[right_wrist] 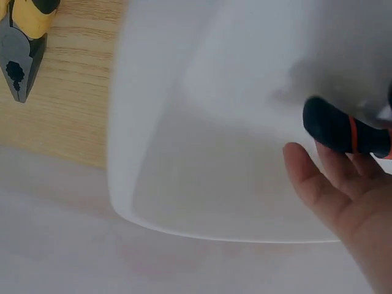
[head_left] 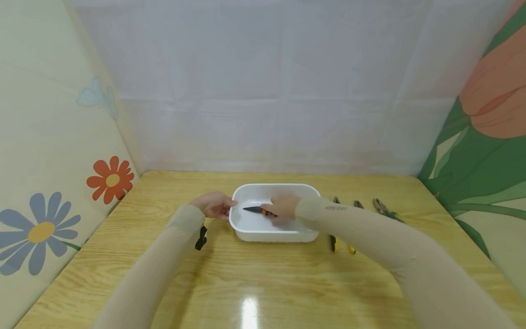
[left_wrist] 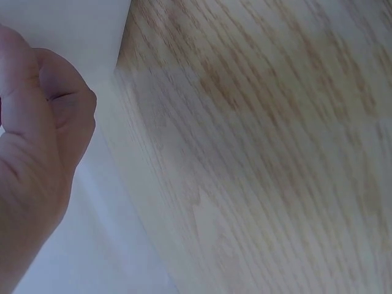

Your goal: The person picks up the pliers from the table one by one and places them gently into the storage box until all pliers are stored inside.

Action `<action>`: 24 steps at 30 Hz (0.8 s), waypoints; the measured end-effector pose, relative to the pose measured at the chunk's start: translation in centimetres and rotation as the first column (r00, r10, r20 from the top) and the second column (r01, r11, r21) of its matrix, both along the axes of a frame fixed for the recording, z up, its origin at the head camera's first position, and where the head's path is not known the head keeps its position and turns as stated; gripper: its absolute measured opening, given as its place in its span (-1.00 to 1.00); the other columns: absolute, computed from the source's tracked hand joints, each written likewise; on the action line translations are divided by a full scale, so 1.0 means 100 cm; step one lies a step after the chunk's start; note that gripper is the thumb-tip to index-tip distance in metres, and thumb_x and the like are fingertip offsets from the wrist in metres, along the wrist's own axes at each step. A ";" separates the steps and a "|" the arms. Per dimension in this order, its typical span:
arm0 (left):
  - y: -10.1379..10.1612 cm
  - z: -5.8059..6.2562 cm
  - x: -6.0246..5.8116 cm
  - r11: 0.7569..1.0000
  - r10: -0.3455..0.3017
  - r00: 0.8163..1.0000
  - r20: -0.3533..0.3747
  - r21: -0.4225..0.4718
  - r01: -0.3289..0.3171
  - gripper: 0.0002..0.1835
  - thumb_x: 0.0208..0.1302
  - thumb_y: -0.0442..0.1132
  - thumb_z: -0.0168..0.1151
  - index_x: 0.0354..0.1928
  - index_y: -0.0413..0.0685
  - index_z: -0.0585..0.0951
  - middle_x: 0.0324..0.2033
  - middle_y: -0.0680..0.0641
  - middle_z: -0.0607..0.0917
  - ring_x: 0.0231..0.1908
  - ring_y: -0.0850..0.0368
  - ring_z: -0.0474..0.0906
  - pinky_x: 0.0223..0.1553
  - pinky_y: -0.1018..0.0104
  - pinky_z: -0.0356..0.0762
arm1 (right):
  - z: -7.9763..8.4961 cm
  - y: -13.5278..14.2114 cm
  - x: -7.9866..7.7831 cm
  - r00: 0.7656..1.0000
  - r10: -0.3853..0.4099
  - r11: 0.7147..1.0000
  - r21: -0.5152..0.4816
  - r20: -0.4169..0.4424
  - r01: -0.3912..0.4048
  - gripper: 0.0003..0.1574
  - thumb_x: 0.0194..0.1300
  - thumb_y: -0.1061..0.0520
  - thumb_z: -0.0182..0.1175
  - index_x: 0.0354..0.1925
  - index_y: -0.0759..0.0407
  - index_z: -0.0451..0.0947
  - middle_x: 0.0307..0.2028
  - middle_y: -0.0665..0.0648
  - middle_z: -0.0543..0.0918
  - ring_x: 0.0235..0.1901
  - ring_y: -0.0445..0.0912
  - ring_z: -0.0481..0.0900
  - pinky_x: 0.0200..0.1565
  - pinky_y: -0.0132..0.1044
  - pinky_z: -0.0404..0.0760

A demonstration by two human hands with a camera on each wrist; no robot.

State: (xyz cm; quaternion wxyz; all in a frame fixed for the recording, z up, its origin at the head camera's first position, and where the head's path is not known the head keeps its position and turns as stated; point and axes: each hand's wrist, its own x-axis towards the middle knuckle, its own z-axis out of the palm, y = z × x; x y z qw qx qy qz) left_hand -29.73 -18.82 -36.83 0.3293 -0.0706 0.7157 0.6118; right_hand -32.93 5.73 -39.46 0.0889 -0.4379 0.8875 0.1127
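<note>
A white rectangular tray (head_left: 275, 236) sits on the wooden table. My left hand (head_left: 213, 204) grips its left rim, the thumb at the edge; in the left wrist view the curled fingers (left_wrist: 67, 104) lie against the white tray wall (left_wrist: 86, 30). Inside the tray, my right hand (head_left: 285, 208) holds a black-and-orange tool (head_left: 252, 209) with a dark pointed tip directed left. Up close in the right wrist view, fingers reach under its rounded black handle (right_wrist: 334, 128). The hand hides part of the tool, so its exact kind is unclear.
Right of the tray lie yellow-handled pliers (right_wrist: 21, 55) and another yellow-handled tool (head_left: 352, 249), partly covered by my right forearm. Pliers with greenish handles (head_left: 382, 208) lie farther right. A white backdrop (head_left: 263, 114) stands behind the wooden table (head_left: 246, 274).
</note>
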 end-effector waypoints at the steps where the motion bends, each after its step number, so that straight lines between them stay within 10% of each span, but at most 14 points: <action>1: 0.000 0.000 0.000 1.000 0.001 1.000 0.003 0.000 -0.001 -0.86 0.49 -0.35 -0.08 -0.14 -0.35 0.40 -0.39 -0.11 0.45 -0.41 0.17 0.44 -0.42 0.51 0.60 | -0.002 0.000 0.000 0.999 -0.029 1.000 0.007 0.045 0.029 -0.36 0.36 -0.10 0.13 0.32 0.06 0.32 -0.35 0.09 0.46 -0.38 -0.05 0.42 -0.28 -0.17 0.51; 13: 0.003 -0.001 0.001 1.000 -0.012 1.000 -0.009 -0.007 0.012 -0.86 0.50 -0.35 -0.10 -0.18 -0.32 0.39 -0.43 -0.08 0.44 -0.45 0.20 0.42 -0.46 0.53 0.57 | 0.028 0.007 0.009 0.989 -0.077 0.995 0.080 0.126 0.067 -0.28 0.43 -0.15 0.10 0.43 0.03 0.22 0.16 0.30 0.46 0.10 0.11 0.47 0.19 -0.04 0.44; 24: 0.003 -0.001 0.001 0.999 0.014 1.000 -0.001 -0.028 -0.014 -0.87 0.48 -0.33 -0.03 -0.16 -0.31 0.40 -0.41 -0.09 0.45 -0.43 0.18 0.43 -0.43 0.53 0.56 | 0.042 0.042 0.023 0.994 -0.027 1.000 0.007 0.102 0.026 -0.35 0.42 -0.14 0.11 0.35 0.08 0.35 -0.11 0.15 0.53 -0.20 -0.04 0.50 -0.10 -0.14 0.56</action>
